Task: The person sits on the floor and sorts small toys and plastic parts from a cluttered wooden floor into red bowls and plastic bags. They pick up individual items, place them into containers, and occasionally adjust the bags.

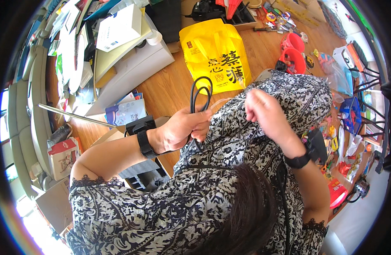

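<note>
My left hand is closed around a black cable gathered into loops, which stick out above and below the fist. To its right, my right hand is raised over my lap with its fingers curled, slightly blurred. A thin, pale translucent strand runs between the two hands, and its right end is at the fingers of the right hand. Beyond the hands a yellow bag with black characters lies on the wooden floor. Both wrists carry black straps.
White drawers topped with papers and a white box stand at upper left. Red containers and scattered tools are at upper right. A blue basket and small items lie along the right. Booklets lie left of the hands.
</note>
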`<state>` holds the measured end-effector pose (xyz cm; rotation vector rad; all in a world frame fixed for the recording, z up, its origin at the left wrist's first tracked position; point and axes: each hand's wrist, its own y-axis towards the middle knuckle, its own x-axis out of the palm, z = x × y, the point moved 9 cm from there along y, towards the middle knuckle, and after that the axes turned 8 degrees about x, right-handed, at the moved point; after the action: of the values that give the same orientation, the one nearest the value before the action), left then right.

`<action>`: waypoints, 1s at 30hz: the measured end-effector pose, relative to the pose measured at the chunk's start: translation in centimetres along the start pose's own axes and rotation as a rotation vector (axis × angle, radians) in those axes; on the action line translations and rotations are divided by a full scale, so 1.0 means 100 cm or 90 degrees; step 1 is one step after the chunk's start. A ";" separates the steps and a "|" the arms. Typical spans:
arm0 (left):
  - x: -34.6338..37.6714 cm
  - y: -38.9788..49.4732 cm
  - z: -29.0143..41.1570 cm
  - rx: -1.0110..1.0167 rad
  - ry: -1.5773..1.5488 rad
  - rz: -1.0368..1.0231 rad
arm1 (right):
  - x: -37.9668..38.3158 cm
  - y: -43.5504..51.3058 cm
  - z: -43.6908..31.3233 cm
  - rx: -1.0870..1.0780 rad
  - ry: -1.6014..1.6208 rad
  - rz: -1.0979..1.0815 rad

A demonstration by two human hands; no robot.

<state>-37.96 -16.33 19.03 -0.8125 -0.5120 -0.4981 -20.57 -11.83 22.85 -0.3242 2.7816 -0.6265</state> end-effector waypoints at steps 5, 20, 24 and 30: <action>-0.008 0.001 0.002 0.074 -0.080 0.080 | 0.018 -0.010 -0.016 -0.128 -0.513 0.184; -0.009 -0.009 0.002 0.076 -0.051 0.099 | 0.115 -0.026 -0.017 -0.075 -0.047 -0.428; -0.011 -0.016 0.011 0.077 0.159 0.175 | 0.134 -0.026 -0.003 0.074 0.142 -0.512; -0.001 -0.019 0.037 0.137 0.459 0.195 | 0.146 -0.030 0.006 0.157 0.306 -0.563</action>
<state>-40.02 -14.56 22.22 -0.4454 0.2229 -0.4077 -33.64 -18.67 20.58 -1.5586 2.8262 -1.3700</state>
